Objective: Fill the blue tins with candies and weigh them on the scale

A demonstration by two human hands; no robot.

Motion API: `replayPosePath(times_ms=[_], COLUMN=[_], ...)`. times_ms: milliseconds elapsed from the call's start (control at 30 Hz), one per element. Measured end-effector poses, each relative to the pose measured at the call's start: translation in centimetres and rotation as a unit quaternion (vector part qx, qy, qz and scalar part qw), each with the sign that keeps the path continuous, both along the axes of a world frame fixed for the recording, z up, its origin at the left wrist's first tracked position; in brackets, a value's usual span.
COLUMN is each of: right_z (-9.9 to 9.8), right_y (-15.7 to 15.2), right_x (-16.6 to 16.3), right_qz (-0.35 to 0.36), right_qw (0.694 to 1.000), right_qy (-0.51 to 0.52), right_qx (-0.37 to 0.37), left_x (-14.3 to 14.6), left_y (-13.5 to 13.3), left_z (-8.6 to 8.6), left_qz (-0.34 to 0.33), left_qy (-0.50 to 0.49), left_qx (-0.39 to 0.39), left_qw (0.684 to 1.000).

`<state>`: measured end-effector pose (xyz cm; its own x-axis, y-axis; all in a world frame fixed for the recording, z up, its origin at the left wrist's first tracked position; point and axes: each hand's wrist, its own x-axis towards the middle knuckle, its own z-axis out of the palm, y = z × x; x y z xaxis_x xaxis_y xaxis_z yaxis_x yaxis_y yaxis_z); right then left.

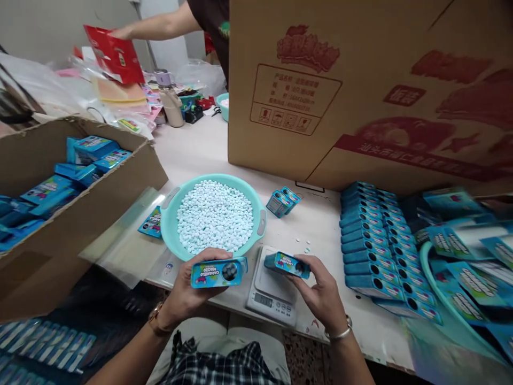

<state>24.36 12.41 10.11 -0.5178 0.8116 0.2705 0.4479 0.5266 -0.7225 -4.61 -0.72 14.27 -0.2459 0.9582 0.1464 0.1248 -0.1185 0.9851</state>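
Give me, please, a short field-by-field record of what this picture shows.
Left: left hand grips a long blue box, label facing up.
Right: right hand grips a tilted blue box over the scale.
Centre: teal basin full of white pellets.
Right side: rows of blue boxes on the table.
Left side: open carton holding more blue boxes.
Behind: large printed carton; another person's arm holding a red packet.
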Motion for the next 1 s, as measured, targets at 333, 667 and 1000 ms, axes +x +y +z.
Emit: replayPosePath(times_ms=[333, 667, 1000], right_z=[-0.3, 0.1, -0.9], right_y=[0.2, -0.3, -2.1], right_x=[-0.8, 1.6, 6.1], right_qz=[-0.039, -0.093, -0.250], right_qw=[0.999, 0.990, 0.962], right_qy=[0.009, 0.043, 0.069], right_qx=[-0.028, -0.102, -0.083], left_x=[-0.5, -1.0, -1.1], left_y=[-3.6, -4.4, -2.4], left_z=[-4.8, -11.6, -11.3], left_qz=[-0.033, 0.162, 0.102], left_qy=[0.031, 0.018, 0.050], left_qx=[-0.136, -0.189, -0.227], left_qw=[0.990, 0.968, 0.967])
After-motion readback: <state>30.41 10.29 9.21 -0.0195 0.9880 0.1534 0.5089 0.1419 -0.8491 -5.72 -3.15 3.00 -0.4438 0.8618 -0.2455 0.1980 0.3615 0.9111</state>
